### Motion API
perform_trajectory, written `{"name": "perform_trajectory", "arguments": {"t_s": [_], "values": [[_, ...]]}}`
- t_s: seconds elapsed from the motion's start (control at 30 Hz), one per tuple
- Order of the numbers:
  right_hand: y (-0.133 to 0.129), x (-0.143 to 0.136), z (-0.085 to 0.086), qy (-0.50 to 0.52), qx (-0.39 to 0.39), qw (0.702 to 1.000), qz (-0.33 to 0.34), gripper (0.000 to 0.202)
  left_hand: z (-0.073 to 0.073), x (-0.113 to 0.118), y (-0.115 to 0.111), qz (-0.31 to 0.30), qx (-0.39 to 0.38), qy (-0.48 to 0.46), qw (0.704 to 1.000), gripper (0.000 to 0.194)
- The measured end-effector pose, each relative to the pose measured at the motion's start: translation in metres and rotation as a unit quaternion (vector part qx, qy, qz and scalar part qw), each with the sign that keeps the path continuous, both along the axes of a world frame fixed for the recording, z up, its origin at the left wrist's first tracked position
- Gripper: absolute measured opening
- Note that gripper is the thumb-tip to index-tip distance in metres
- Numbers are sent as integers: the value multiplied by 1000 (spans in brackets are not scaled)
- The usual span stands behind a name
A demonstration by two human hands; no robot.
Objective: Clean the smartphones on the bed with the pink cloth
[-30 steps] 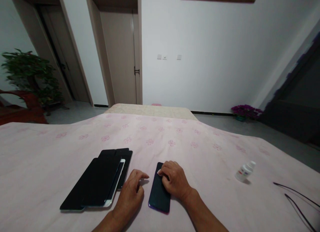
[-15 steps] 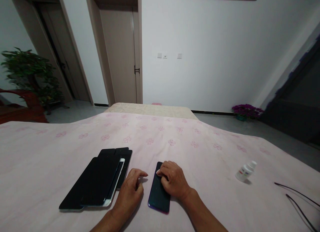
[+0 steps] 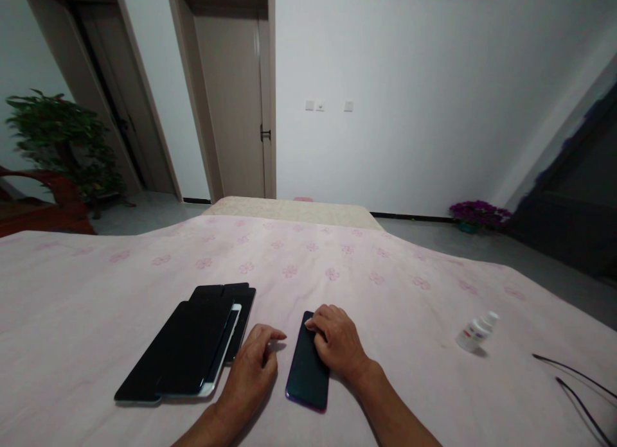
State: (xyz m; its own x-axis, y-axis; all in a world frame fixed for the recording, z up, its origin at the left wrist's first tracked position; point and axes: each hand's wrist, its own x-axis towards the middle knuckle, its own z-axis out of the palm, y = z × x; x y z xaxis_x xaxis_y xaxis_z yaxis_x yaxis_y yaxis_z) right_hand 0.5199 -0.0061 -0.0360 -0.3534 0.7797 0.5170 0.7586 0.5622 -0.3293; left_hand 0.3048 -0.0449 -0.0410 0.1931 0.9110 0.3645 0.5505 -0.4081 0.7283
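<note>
A dark smartphone (image 3: 307, 379) with a bluish-purple edge lies face up on the pink flowered cloth. My right hand (image 3: 337, 339) rests over its upper right part, fingers curled down onto the screen. A small white bit shows at the fingertips; I cannot make out what it is. To the left of the phone, my left hand (image 3: 255, 360) rests on the cloth, index finger stretched out and thumb apart, with nothing in it. Just beyond that hand lies a pile of several dark-screened phones and tablets (image 3: 193, 344), one with a white frame.
On the right stands a small white bottle (image 3: 477, 332). Two black cable ends (image 3: 573, 368) lie near the right edge. The pink cloth (image 3: 395, 306) covers the wide surface, with a beige cover (image 3: 294, 209) at its far end. A wall and doors stand behind.
My right hand has slid slightly up and to the right over the phone's screen. My left hand and the pile stay put; the view has shifted slightly.
</note>
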Motion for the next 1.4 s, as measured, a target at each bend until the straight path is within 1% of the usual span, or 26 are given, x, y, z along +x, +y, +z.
{"name": "perform_trajectory", "arguments": {"t_s": [0.07, 0.13, 0.2, 0.33, 0.43, 0.5, 0.67, 0.73, 0.8, 0.97, 1.07, 1.17, 1.33, 1.4], "values": [[-3, 1, 2, 2, -5, 1000, 25, 30, -1, 0, 0, -1, 0, 1, 1000, 35], [-6, 3, 4, 5, -11, 999, 32, 29, -1, 0, 0, 3, 0, 2, 1000, 36], [-5, 6, 5, 6, -14, 1000, 14, 28, -1, 0, 0, 7, 0, 3, 1000, 35], [1, 10, 3, 16, -16, 999, -46, 26, 0, 0, 0, 12, 0, 5, 1000, 35], [5, 8, 1, 20, -12, 998, -56, 27, 1, 0, 0, 12, 3, 4, 1000, 36], [5, 5, 0, 15, -12, 999, -39, 29, 1, 0, 0, 11, 5, 2, 1000, 35], [-3, -1, 1, 6, -24, 998, 55, 33, -2, 0, 0, 5, 6, -2, 1000, 36], [-5, 0, 2, 6, -27, 997, 67, 32, -3, -1, 0, 6, 4, 1, 1000, 36], [-5, 4, 2, 11, -25, 998, 48, 30, -3, -1, 0, 7, 2, 4, 1000, 36], [3, 10, 1, 23, -19, 998, -61, 26, -3, -2, 1, 2, -2, 0, 1000, 35], [5, 9, 0, 13, -14, 997, -75, 25, -3, -2, 1, 2, -6, -2, 1000, 35], [4, 3, -1, 9, -11, 999, -49, 27, -2, -1, 1, 5, -14, -5, 1000, 33], [-6, -3, 1, 19, -20, 998, 49, 27, 4, 0, -2, 18, -43, -7, 999, 28], [-8, -2, 2, 23, -21, 997, 64, 25, 5, 1, -2, 19, -55, -9, 998, 27]]}}
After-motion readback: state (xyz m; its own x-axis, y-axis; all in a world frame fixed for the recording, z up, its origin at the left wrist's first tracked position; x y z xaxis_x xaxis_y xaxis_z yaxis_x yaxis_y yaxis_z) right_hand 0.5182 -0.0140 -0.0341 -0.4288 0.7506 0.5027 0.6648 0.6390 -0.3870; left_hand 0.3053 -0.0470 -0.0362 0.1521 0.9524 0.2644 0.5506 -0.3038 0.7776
